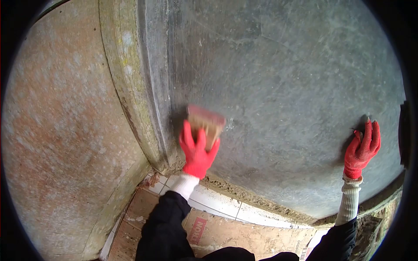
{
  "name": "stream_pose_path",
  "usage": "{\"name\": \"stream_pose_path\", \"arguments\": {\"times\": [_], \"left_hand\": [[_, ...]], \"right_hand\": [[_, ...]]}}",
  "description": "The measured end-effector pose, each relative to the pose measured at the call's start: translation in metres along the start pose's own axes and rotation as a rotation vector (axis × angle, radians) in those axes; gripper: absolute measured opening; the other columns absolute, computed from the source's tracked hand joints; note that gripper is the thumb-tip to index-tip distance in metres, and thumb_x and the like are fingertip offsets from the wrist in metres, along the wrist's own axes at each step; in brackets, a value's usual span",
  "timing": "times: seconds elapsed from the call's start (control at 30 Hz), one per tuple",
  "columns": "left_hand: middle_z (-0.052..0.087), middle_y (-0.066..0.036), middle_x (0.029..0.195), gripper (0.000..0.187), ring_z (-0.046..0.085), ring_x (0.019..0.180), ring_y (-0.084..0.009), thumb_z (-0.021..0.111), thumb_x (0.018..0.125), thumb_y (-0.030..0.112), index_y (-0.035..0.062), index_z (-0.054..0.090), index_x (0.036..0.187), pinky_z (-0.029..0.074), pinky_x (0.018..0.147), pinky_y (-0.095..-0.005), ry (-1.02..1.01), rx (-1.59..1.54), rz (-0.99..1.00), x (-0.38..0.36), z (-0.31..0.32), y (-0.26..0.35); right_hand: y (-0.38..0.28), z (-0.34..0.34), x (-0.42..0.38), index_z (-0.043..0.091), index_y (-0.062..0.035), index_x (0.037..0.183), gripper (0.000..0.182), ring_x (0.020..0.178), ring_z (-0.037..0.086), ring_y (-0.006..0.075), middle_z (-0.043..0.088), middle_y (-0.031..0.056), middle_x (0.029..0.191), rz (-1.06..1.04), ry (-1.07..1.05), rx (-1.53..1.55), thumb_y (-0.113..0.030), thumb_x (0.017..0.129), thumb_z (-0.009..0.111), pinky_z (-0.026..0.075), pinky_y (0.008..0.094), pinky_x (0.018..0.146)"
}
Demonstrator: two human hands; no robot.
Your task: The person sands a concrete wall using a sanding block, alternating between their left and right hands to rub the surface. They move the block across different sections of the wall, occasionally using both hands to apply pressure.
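Note:
My left hand [198, 152], in a red glove, grips a block-shaped hand float [208, 122] with a tan back and a reddish edge. The float lies against the grey plastered wall [278, 95], close to its left corner, and is slightly blurred. Farther right, my right hand [363, 145], also red-gloved, rests on the same wall with its fingers stretched upward and nothing visible held in it. A small dark thread-like bit shows beside its thumb.
A weathered wooden frame [130, 82] and a reddish-brown panel [69, 130] stand at the left. Rough mortar [244, 191] runs along the wall's foot. Below are white tiles [213, 202] and stained cardboard [235, 237]. A dark object [405, 135] edges the right side.

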State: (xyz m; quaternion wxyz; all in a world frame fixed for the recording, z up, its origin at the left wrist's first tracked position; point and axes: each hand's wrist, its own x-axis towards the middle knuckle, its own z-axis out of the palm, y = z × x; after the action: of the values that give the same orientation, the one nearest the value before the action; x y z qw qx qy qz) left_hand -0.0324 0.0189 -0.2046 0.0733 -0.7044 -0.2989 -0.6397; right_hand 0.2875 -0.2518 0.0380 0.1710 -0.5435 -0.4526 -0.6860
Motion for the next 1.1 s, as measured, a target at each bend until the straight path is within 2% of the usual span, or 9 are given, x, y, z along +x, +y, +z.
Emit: {"name": "stream_pose_path", "arguments": {"times": [0.1, 0.17, 0.33, 0.4, 0.47, 0.67, 0.77, 1.0, 1.1], "left_hand": [[0.027, -0.031, 0.147, 0.065, 0.042, 0.119, -0.0472, 0.075, 0.078, 0.035, 0.0129, 0.045, 0.132, 0.036, 0.093, -0.0582, 0.127, 0.014, 0.063, 0.133, -0.017, 0.01], [0.028, -0.03, 0.148, 0.066, 0.042, 0.12, -0.047, 0.073, 0.08, 0.035, 0.0125, 0.044, 0.134, 0.035, 0.094, -0.0581, 0.145, -0.011, 0.073, 0.154, -0.02, 0.012], [0.021, -0.036, 0.149, 0.078, 0.033, 0.128, -0.0539, 0.075, 0.079, 0.03, 0.0033, 0.034, 0.14, 0.031, 0.099, -0.0593, 0.037, 0.032, -0.027, 0.033, -0.004, -0.013], [0.014, -0.036, 0.15, 0.082, 0.028, 0.131, -0.0545, 0.076, 0.079, 0.026, 0.0077, 0.029, 0.143, 0.03, 0.101, -0.0606, -0.035, -0.033, -0.146, -0.056, 0.007, -0.029], [0.014, -0.036, 0.151, 0.082, 0.028, 0.131, -0.0544, 0.076, 0.079, 0.026, 0.0089, 0.029, 0.143, 0.03, 0.102, -0.0604, -0.04, -0.049, -0.134, -0.071, 0.001, -0.029], [0.023, -0.034, 0.148, 0.075, 0.033, 0.129, -0.0522, 0.071, 0.084, 0.03, 0.0055, 0.033, 0.144, 0.03, 0.1, -0.0574, 0.058, 0.028, 0.084, 0.146, -0.024, 0.019], [0.024, -0.034, 0.149, 0.073, 0.035, 0.129, -0.0503, 0.071, 0.084, 0.031, 0.0046, 0.036, 0.142, 0.03, 0.101, -0.0559, 0.128, 0.029, 0.126, 0.169, -0.023, 0.012], [0.01, -0.03, 0.154, 0.087, 0.024, 0.136, -0.0514, 0.074, 0.082, 0.022, 0.0156, 0.021, 0.15, 0.027, 0.107, -0.0584, -0.121, -0.11, -0.224, -0.084, 0.003, -0.025], [0.011, -0.03, 0.154, 0.088, 0.023, 0.136, -0.0516, 0.072, 0.083, 0.024, 0.0153, 0.018, 0.152, 0.027, 0.107, -0.0579, -0.038, -0.119, -0.168, -0.046, 0.002, -0.014]], "right_hand": [[0.0, -0.001, 0.0, 0.06, -0.0044, 0.127, 0.05, 0.119, 0.052, 0.0343, 0.054, 0.019, 0.132, -0.006, -0.014, 0.007, 0.003, 0.078, 0.061, 0.04, 0.042, 0.099], [0.001, -0.002, 0.0, 0.06, -0.0046, 0.127, 0.05, 0.119, 0.052, 0.0342, 0.054, 0.0188, 0.133, -0.015, -0.02, 0.01, 0.002, 0.078, 0.06, 0.04, 0.042, 0.099], [-0.001, -0.001, 0.0, 0.06, -0.0043, 0.127, 0.05, 0.118, 0.053, 0.0347, 0.054, 0.0197, 0.132, -0.004, -0.002, -0.018, 0.002, 0.077, 0.06, 0.04, 0.0424, 0.1], [-0.002, -0.001, 0.001, 0.06, -0.0042, 0.127, 0.05, 0.119, 0.052, 0.0345, 0.054, 0.0195, 0.132, 0.012, -0.013, -0.011, 0.002, 0.078, 0.06, 0.04, 0.0423, 0.1], [-0.004, -0.003, 0.001, 0.06, -0.0042, 0.127, 0.05, 0.12, 0.052, 0.0342, 0.054, 0.0192, 0.133, 0.02, -0.024, -0.005, 0.002, 0.078, 0.061, 0.04, 0.0423, 0.1], [-0.003, -0.002, -0.001, 0.06, -0.0044, 0.127, 0.05, 0.12, 0.051, 0.0343, 0.054, 0.0185, 0.132, 0.024, -0.03, -0.006, 0.002, 0.078, 0.06, 0.039, 0.042, 0.101], [-0.003, -0.004, 0.0, 0.06, -0.0043, 0.127, 0.05, 0.12, 0.051, 0.0345, 0.054, 0.0186, 0.132, 0.021, -0.027, -0.006, 0.002, 0.077, 0.06, 0.039, 0.0421, 0.101], [-0.008, -0.004, 0.001, 0.06, -0.0046, 0.126, 0.051, 0.12, 0.051, 0.0355, 0.054, 0.0185, 0.132, 0.025, -0.023, 0.016, 0.003, 0.075, 0.061, 0.04, 0.0427, 0.1], [-0.007, -0.004, 0.002, 0.06, -0.0045, 0.126, 0.051, 0.119, 0.051, 0.0361, 0.053, 0.0184, 0.132, 0.019, -0.003, 0.021, 0.003, 0.075, 0.062, 0.041, 0.0429, 0.099]]}}
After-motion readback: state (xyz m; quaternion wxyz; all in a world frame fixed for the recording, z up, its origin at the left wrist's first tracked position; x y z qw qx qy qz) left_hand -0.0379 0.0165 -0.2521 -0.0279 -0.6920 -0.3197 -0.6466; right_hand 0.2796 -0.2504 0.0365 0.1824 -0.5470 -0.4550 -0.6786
